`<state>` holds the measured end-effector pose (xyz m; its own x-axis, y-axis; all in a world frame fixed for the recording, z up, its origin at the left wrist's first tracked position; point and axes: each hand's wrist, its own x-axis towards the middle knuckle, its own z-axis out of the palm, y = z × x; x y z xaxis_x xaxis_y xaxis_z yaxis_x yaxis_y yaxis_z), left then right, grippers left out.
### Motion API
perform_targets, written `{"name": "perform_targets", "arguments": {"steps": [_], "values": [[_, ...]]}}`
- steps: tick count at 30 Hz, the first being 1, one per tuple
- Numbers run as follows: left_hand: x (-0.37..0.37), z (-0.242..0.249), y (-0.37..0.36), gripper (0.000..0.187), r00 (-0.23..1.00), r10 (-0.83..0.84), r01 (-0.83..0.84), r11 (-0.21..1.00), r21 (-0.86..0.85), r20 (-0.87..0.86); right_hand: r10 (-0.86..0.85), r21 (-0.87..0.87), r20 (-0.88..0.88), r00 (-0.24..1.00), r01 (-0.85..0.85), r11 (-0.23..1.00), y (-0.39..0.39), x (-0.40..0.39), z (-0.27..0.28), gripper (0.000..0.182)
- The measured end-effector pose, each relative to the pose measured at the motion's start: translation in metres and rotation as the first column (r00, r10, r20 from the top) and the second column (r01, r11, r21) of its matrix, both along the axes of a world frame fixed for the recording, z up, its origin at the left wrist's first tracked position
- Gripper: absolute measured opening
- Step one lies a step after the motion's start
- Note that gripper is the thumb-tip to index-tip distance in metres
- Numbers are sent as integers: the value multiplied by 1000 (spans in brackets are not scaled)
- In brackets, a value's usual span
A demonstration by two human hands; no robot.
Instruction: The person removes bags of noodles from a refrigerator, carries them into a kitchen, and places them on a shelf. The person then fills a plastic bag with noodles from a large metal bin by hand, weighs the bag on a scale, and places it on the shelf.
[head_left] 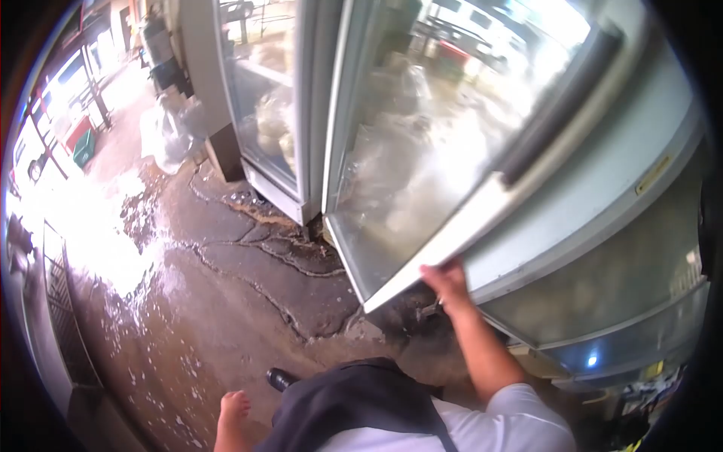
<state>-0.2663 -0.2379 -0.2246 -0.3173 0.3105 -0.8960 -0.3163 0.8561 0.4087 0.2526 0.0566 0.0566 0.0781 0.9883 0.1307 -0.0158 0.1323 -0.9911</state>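
Note:
A tall glass door (pixel 399 286) with a white frame and a long dark handle (pixel 561 105) stands ajar from a display fridge. My right hand (pixel 448 285) grips the lower part of its frame edge, fingers bent round it. Blurred pale bags or reflections show through the pane. Down at my left side, my left hand (pixel 236 405) hangs with its fingers curled in, apart from everything, and no object shows in it.
The wet, cracked floor (pixel 226 279) shines on the left. Beside the door stands another glass panel (pixel 263 90). Farther back hangs a clear plastic bag (pixel 172 135), and a green crate (pixel 84 148) sits beyond. A metal counter (pixel 56 354) runs along the left edge.

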Motion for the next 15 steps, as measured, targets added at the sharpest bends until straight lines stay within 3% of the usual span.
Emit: {"name": "perform_targets", "arguments": {"steps": [1, 2, 3, 4, 6, 9, 10, 11, 12, 13, 15], "values": [[-31, -22, -28, 19, 1000, 18, -18, 1000, -6, 10, -98, -132, -27, 995, 93, 987, 3, 12, 8, 42], [-65, -53, -57, 26, 987, 12, -7, 999, -33, 163, -110, -168, 9, 994, 110, 980, 14, 34, 4, 49], [-86, -70, -68, 34, 950, 4, 11, 999, -48, 311, -187, -140, 81, 979, 197, 970, 20, 41, 8, 50], [-96, -66, -69, 34, 947, 11, 2, 999, -39, 321, -201, -130, 114, 973, 216, 968, 27, 48, 4, 49], [-116, -55, -89, 34, 987, 121, -111, 989, -101, 103, -367, -136, 245, 897, 407, 903, 33, 38, 16, 52], [-159, -49, -79, 31, 992, 108, -98, 987, -126, 71, -559, -61, 446, 699, 647, 760, 37, 26, -23, 64], [-179, -53, -69, 31, 991, 109, -99, 988, -121, 78, -544, -76, 628, 556, 740, 668, 36, 34, -59, 77], [-209, -68, -60, 30, 975, 138, -126, 989, -79, 173, -468, -139, 689, 554, 734, 665, 22, 20, -81, 87], [-235, -75, -55, 29, 952, 164, -158, 987, -42, 260, -381, -323, 687, 619, 729, 603, 10, 7, -111, 89], [-250, -69, -42, 29, 952, 165, -161, 986, -38, 259, -257, -361, 769, 586, 728, 582, -2, 18, -171, 83], [-278, -38, 2, 28, 998, 40, -36, 996, 80, -52, 206, -673, 711, 672, 567, 475, -40, -62, -152, 56]]}}
